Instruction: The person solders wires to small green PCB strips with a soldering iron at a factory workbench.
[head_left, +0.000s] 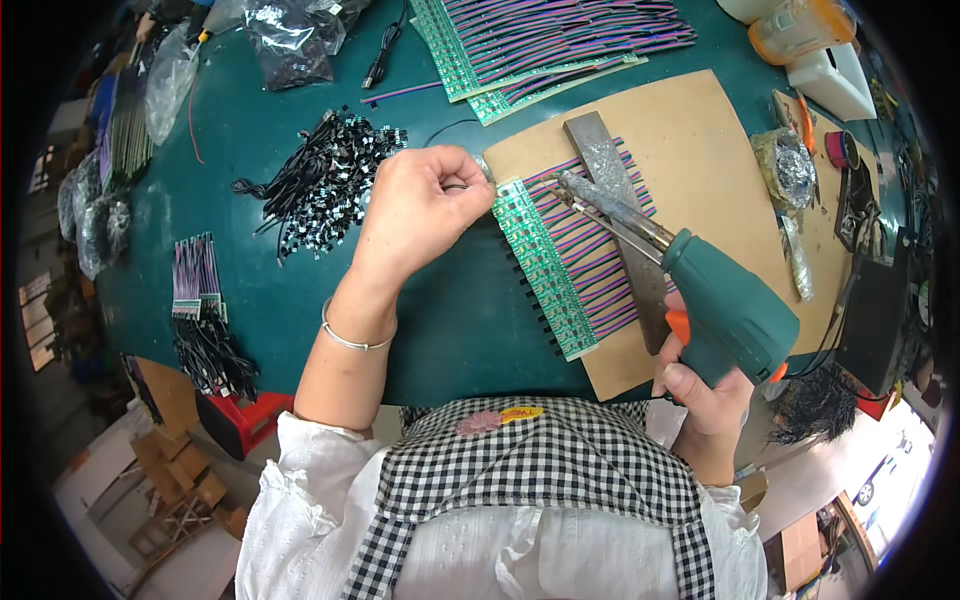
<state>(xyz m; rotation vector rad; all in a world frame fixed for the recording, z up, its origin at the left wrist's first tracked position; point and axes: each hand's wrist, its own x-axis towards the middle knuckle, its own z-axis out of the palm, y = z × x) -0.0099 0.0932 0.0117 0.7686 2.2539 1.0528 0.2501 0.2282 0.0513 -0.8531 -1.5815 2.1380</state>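
Gripping green soldering gun (735,300) in right hand (712,392), wrapped round handle. Pressing thumb and forefinger together in left hand (425,200); unable to make out contents. Noting green circuit-board panel (543,268) just right of left-hand grip, near gun's tip. Noting black cable pile (325,190) left of that grip.

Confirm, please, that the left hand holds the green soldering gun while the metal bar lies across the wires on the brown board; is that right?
Not quite: the head view shows the right hand holding the green soldering gun; the metal bar does lie across the wires on the brown board.
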